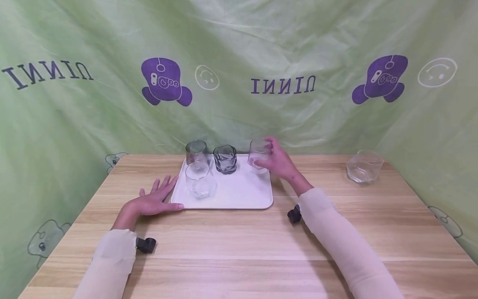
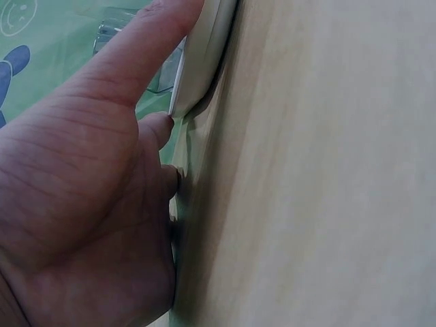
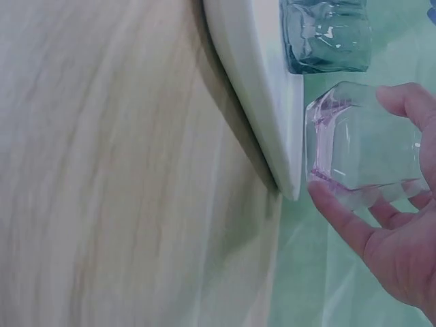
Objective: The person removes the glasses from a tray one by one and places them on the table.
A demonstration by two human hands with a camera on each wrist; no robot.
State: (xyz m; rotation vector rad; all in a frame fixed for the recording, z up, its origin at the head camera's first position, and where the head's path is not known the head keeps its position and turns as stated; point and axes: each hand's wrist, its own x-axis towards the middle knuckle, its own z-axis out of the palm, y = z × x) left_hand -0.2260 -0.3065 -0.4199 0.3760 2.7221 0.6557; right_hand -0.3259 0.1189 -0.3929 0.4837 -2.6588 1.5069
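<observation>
My right hand (image 1: 278,160) grips a clear, pink-tinted drinking glass (image 3: 364,146), fingers and thumb around its sides. That glass is at the back right of a white tray (image 1: 239,193); whether its base touches the tray, I cannot tell. With fingers spread, my left hand (image 1: 154,200) rests at the tray's left edge, its thumb on the front left corner. On the tray, a smoky grey glass with a wavy body (image 1: 225,159) stands at the back middle. Left of it are a dark-tinted glass (image 1: 196,149) at the back and a clear glass (image 1: 201,182) in front.
A wide clear glass bowl (image 1: 364,168) stands at the table's back right. The wooden table (image 1: 224,249) extends in front of the tray. Green printed cloth (image 1: 239,112) hangs behind and at both sides. Each sleeve carries a small black device at the wrist.
</observation>
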